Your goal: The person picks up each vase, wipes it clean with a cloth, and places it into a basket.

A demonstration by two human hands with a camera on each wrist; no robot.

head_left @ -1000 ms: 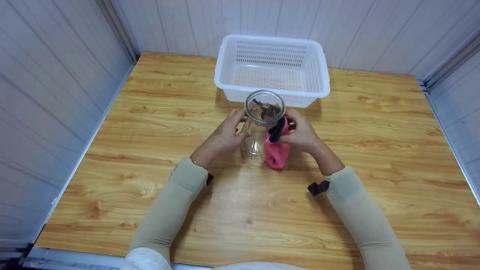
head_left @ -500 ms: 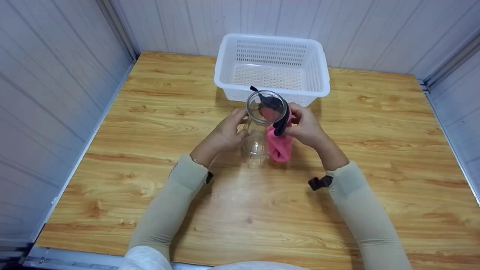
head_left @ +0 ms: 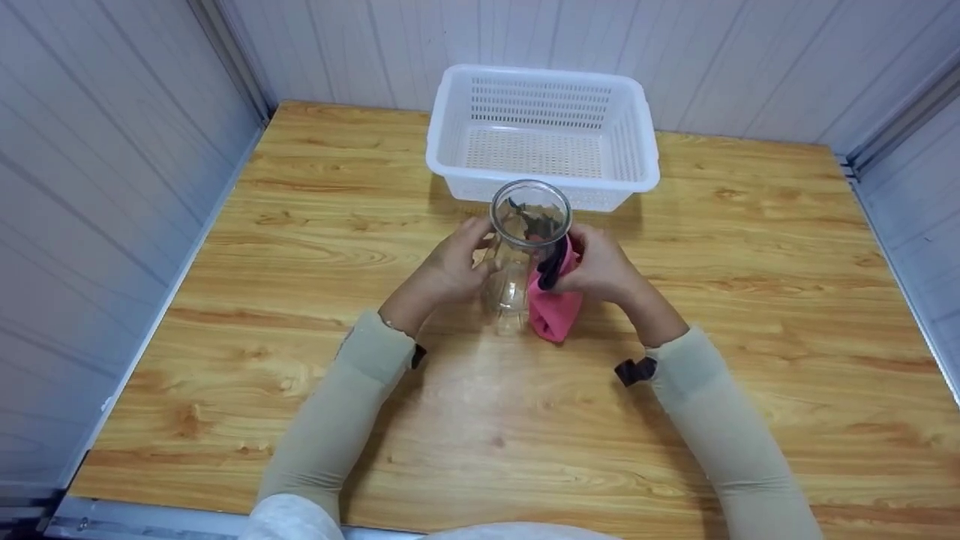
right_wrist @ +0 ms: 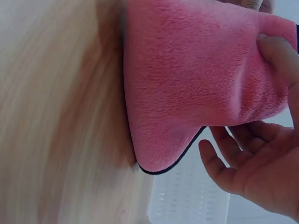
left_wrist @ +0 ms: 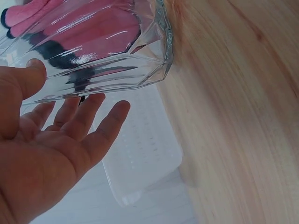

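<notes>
A tall clear glass jar [head_left: 511, 279] with a round open mouth is upright in front of the basket. My left hand [head_left: 452, 264] grips its left side, the thumb near me and the fingers behind, as the left wrist view shows on the faceted glass [left_wrist: 140, 74]. On the jar's right side, my right hand [head_left: 606, 264] holds a pink plush cloth [head_left: 553, 313] with black edging against the glass. Thumb and fingers take the cloth [right_wrist: 187, 70] from either side in the right wrist view. The lower corner of the cloth hangs close to the tabletop.
A white perforated plastic basket [head_left: 541, 161] stands behind the jar, near the back wall. The wood-grain table [head_left: 750, 300] is bounded by pale panel walls at the left, back and right. Dark straps [head_left: 635, 371] stick out at the wrists.
My right hand slid the cloth up and away along the glass, then back down towards me. The left hand and the jar have stayed nearly in place.
</notes>
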